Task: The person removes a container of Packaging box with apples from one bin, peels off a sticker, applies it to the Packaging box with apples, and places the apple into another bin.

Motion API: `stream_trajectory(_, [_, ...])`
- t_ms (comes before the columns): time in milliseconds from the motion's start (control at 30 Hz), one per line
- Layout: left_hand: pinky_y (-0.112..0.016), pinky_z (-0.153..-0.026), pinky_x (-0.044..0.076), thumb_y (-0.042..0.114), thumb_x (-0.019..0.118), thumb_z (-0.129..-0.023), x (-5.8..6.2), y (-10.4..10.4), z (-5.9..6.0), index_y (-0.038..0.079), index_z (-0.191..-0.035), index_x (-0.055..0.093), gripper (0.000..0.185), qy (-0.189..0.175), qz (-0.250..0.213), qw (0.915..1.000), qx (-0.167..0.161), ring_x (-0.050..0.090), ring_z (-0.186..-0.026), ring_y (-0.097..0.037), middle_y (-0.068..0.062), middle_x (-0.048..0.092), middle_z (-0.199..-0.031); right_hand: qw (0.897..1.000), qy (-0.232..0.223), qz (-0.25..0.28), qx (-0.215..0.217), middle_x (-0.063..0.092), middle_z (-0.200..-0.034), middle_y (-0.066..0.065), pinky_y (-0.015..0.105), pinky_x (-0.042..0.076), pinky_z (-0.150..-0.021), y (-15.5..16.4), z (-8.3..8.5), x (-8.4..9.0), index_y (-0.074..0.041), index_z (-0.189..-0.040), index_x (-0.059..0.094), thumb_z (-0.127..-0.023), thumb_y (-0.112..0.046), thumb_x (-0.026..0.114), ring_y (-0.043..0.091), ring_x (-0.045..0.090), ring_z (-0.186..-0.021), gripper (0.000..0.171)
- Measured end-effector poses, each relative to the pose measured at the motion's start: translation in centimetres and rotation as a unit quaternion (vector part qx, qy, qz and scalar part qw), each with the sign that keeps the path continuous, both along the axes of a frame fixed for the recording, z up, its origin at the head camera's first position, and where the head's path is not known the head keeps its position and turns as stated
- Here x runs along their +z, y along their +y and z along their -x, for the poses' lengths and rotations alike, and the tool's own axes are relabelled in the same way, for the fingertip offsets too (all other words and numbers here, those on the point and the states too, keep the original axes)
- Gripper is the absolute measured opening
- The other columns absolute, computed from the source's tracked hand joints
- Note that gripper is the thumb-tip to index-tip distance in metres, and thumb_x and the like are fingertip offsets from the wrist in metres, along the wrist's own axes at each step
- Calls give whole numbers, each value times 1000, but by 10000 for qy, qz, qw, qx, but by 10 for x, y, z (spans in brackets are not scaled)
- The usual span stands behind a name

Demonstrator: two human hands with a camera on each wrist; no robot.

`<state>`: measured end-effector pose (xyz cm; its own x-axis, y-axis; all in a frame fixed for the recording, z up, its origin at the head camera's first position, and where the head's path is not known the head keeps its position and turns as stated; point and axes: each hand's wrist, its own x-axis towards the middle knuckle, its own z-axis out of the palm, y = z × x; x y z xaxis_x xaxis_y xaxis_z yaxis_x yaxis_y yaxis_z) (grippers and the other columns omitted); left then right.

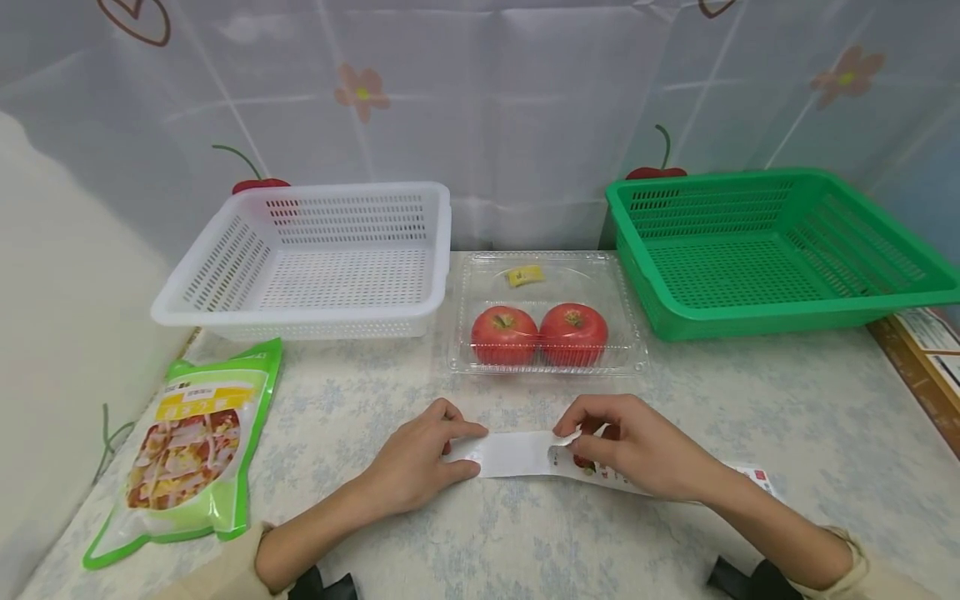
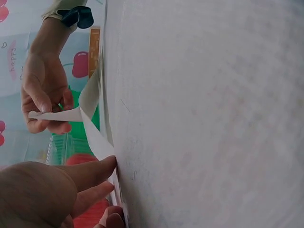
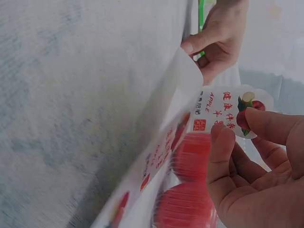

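Note:
A white strip of printed apple stickers (image 1: 517, 454) lies across the table, its left part blank. My left hand (image 1: 420, 458) touches the left end of the strip, thumb and index finger fairly straight at opposite edges. Between thumb and fingers, my right hand (image 1: 630, 442) pinches the end of a raised sticker (image 3: 216, 111), which shows red lettering and an apple picture. That piece bends up from the strip, as the left wrist view shows. Just beyond the hands, a clear plastic box (image 1: 465, 292) contains two red apples (image 1: 504, 335) and a small yellow packet (image 1: 525, 275).
A white basket (image 1: 300, 321) stands at the back left. At the back right is a green basket (image 1: 750, 317). On the left lies a green-edged food bag (image 1: 187, 450). A patterned curtain (image 1: 525, 100) hangs behind the table.

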<state>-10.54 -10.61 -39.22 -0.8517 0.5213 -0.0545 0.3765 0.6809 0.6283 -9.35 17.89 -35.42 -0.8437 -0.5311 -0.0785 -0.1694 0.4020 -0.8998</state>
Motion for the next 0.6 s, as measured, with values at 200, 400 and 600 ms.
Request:
stream_trajectory(200, [-24,-59,42,18,79,-85,-1,0,0,15,-121,71,37,1,-20,10000,16,48,-74,-7,7,50,-101,9996,141,205,-152,67,-85,5,31,55,-63,4,4,7,-9,-97,67,-93,-2,63,30,66,-71,9])
stream_trajectory(400, [-24,-59,42,19,78,-86,0,0,2,14,-121,71,37,-2,71,10000,-70,47,-72,-8,6,51,-101,9956,610,139,-700,62,-82,5,28,50,-60,1,11,17,-9,-94,64,-92,-2,66,28,57,-71,8])
stream_trajectory(600, [-24,-59,42,21,78,-86,1,0,5,13,-121,71,36,188,332,9989,-267,47,-70,-8,4,53,-103,9832,1301,251,-1258,61,-81,6,25,44,-55,-6,29,28,-4,-96,64,-90,1,67,23,52,-66,8])
